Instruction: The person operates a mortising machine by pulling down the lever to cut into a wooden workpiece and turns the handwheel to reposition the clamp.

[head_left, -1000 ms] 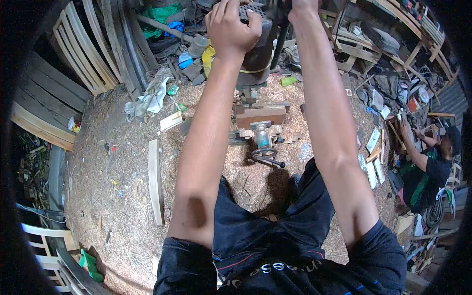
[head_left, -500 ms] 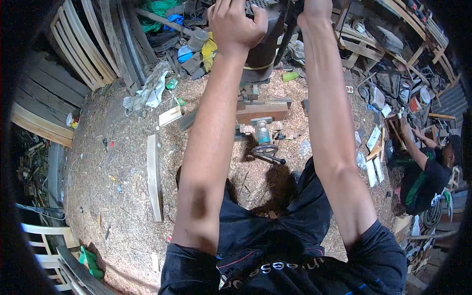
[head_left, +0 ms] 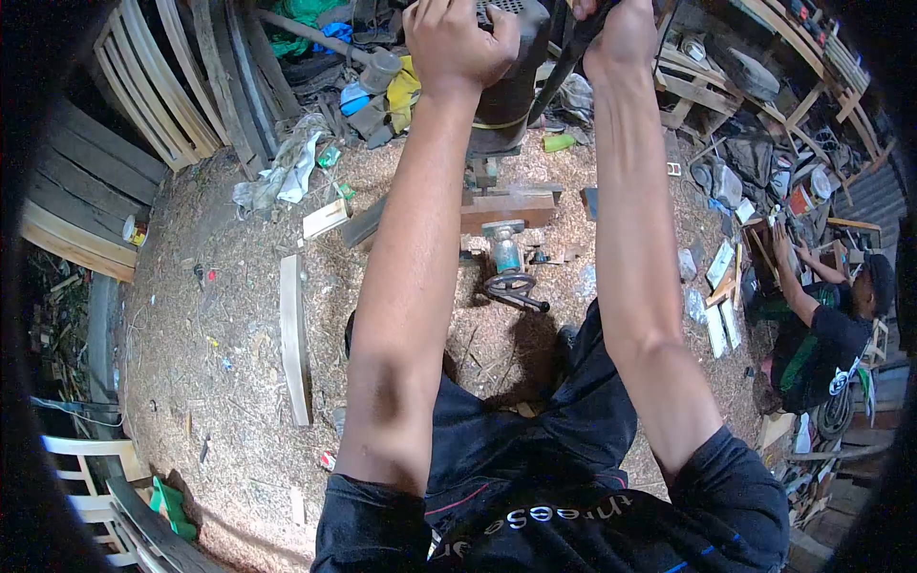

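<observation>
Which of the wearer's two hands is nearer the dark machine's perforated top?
The left hand, close beside the perforated top; the right hand is farther off.

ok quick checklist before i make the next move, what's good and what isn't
- left hand at the machine: ok, it is up against the top
- right hand grip: cannot tell, cut off at the top edge
- co-worker away from the machine: ok, off to the right side
- long board out from underfoot: ok, it lies left of the legs
- floor swept: not ok, shavings and scraps all around
- machine power off: cannot tell, no switch state shows
</observation>
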### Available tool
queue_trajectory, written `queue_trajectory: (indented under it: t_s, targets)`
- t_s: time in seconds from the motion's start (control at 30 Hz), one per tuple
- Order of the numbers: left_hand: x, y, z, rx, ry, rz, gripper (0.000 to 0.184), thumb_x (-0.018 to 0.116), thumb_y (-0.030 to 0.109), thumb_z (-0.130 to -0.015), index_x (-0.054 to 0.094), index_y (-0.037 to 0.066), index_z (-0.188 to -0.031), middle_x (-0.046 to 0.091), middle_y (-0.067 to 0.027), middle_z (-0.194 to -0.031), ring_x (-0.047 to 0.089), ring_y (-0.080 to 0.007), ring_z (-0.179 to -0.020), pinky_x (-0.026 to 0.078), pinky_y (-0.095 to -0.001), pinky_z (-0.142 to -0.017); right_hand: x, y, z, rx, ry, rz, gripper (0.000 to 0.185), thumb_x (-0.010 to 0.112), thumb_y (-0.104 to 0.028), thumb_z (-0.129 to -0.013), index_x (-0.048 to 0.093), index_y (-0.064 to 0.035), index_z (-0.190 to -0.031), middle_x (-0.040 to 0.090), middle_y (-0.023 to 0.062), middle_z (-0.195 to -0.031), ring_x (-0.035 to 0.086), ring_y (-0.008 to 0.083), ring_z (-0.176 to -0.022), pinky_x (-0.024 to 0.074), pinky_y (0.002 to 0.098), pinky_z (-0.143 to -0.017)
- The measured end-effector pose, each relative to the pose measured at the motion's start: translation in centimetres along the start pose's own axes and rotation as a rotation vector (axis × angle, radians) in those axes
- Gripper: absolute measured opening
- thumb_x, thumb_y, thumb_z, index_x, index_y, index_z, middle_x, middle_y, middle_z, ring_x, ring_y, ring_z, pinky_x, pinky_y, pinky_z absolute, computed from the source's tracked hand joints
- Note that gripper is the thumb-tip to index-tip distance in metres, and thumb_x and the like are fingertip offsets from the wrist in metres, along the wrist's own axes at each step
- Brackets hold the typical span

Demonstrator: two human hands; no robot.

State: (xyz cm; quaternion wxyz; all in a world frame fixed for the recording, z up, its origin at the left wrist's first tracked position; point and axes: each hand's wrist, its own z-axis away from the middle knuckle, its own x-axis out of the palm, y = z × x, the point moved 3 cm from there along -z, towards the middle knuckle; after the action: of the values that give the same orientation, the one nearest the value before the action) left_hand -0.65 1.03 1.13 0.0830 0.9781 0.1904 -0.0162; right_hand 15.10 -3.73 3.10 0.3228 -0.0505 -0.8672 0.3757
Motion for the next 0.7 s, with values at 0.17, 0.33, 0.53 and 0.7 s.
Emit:
queue_trajectory:
  t_s: [0.17, 0.33, 0.53, 0.7]
  targets:
    - [0.1, -0.2, 0.3, -0.008, 0.002, -0.019, 0.018, 0.058, 0.015, -0.075, 0.065, 0.004, -0.087, 0.066, -0.0161, -0.09, 0.063, -0.0371, -0.091, 0.05, -0.0454, -0.082, -0.8, 0.1, 1.6, -0.008, -0.023, -0.04, 0.037, 0.042, -0.033, -0.101, 0.054, -0.0087, -0.075, 0.051, 0.0022, -0.061, 0.048, 0.0142, -0.056, 0.0387, 0.0284, -0.056]
    - [0.2, -0.4, 0.6, -0.009, -0.013, 0.001, 0.018, 0.059, 0.015, -0.075, 0.065, 0.004, -0.088, 0.066, -0.016, -0.09, 0.063, -0.0369, -0.092, 0.049, -0.0456, -0.082, -1.6, 0.3, 3.2, -0.039, -0.019, -0.123, 0.032, 0.042, -0.03, -0.101, 0.052, -0.0082, -0.08, 0.051, 0.0029, -0.063, 0.047, 0.0144, -0.056, 0.0384, 0.0284, -0.056]
    - [0.3, -0.5, 0.9, -0.013, -0.018, 0.009, 0.017, 0.058, 0.014, -0.076, 0.066, 0.004, -0.088, 0.066, -0.0161, -0.091, 0.063, -0.0371, -0.091, 0.049, -0.0453, -0.083, -3.4, 0.7, 4.6, -0.07, -0.129, -0.062, 0.039, 0.046, -0.039, -0.1, 0.052, -0.0067, -0.078, 0.049, 0.0033, -0.071, 0.046, 0.0152, -0.068, 0.0385, 0.0305, -0.066]
    - [1.2, -1.8, 1.4, 0.091, 0.033, -0.036, 0.019, 0.061, 0.018, -0.074, 0.07, 0.013, -0.09, 0.069, -0.0088, -0.088, 0.066, -0.0314, -0.086, 0.05, -0.0426, -0.078, -2.0, -0.9, 7.2, -0.056, -0.011, -0.007, 0.038, 0.038, -0.028, -0.097, 0.052, -0.0058, -0.07, 0.05, 0.005, -0.063, 0.046, 0.017, -0.064, 0.037, 0.0321, -0.066]
